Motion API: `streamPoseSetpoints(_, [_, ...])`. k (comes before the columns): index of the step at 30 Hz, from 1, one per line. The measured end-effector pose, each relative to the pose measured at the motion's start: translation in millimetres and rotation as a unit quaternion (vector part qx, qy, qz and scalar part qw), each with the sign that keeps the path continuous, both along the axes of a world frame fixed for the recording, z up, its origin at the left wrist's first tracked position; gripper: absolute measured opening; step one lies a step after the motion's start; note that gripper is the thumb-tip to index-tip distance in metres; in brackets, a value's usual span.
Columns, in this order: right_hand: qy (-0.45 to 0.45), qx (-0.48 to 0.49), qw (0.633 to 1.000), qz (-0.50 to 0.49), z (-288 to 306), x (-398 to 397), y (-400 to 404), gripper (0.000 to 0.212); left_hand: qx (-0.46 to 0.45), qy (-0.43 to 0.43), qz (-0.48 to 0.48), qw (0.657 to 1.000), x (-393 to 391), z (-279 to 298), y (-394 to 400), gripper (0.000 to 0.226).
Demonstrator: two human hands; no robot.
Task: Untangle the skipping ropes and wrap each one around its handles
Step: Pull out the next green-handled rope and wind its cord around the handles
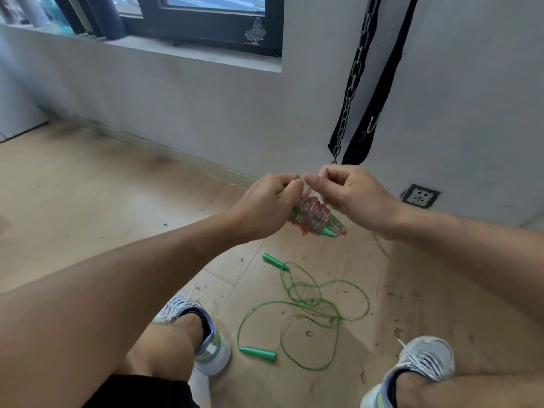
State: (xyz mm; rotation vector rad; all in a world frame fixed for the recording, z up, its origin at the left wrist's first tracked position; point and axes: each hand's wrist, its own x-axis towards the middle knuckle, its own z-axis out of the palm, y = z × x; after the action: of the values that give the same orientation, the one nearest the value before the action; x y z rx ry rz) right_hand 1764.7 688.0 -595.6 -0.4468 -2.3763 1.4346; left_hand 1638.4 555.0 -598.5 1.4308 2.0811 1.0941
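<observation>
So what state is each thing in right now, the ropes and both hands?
Red rope: coiled around its green handles, held up off the floor.
Green rope: loose and tangled on the floor, handles apart.
Left hand: grips the wound bundle.
Right hand: pinches the rope end at the bundle's top.

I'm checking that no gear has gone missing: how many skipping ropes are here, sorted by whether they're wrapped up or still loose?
Wrapped bundle, red rope coiled round green handles, held in both hands: 1
Loose green rope on the floor, its two handles lying apart: 1
Total: 2
</observation>
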Motion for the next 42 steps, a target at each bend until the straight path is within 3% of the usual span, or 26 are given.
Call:
streamPoseSetpoints(4, [0.027,-0.181,0.983,0.010,-10,-6,8,0.041,0.010,-0.017,0.013,1.000,4,8,5,0.040])
streamPoseSetpoints(9, [0.041,-0.242,0.969,-0.013,-7,-16,14,0.036,0.006,-0.048,0.045,0.998,4,11,12,0.039])
streamPoseSetpoints(12, [-0.039,-0.302,0.953,0.001,-20,-13,5,0.032,0.004,-0.132,0.059,0.990,6,4,7,0.034])
streamPoseSetpoints(15, [-0.109,-0.362,0.926,0.011,-37,-10,-12,0.018,0.032,-0.179,0.143,0.973,7,-3,4,0.032])
streamPoseSetpoints(19, [-0.133,-0.307,0.941,0.040,-48,-12,-36,0.040,0.047,-0.145,0.260,0.953,-2,-3,3,0.032])
streamPoseSetpoints(22, [-0.114,-0.214,0.969,0.044,-38,-12,-50,0.037,0.037,-0.075,0.286,0.955,-18,-5,1,0.037])
streamPoseSetpoints(24, [-0.094,-0.095,0.989,0.069,-28,-10,-57,0.031,0.021,0.015,0.285,0.958,-26,-8,-1,0.038])
streamPoseSetpoints(26, [-0.057,0.014,0.996,0.072,-18,-8,-59,0.029,-0.005,0.088,0.264,0.961,-30,-11,-3,0.037])
streamPoseSetpoints(28, [-0.025,0.057,0.998,0.029,-10,-6,-53,0.032,-0.025,0.133,0.229,0.964,-31,-12,-4,0.035])
streamPoseSetpoints(33, [0.022,0.125,0.991,-0.046,1,-4,-21,0.038,-0.003,0.122,0.092,0.988,-21,-5,-3,0.038])
streamPoseSetpoints(37, [0.018,0.068,0.997,-0.023,1,-2,-4,0.047,0.038,0.056,0.035,0.997,-15,-3,-3,0.041])
streamPoseSetpoints(40, [0.000,-0.053,0.999,0.006,-4,-2,0,0.039,0.042,0.009,0.019,0.999,-15,-4,-6,0.045])
streamPoseSetpoints(42, [-0.008,-0.132,0.991,-0.003,-8,-3,2,0.036,0.047,-0.082,0.017,0.995,-16,-5,-9,0.048])
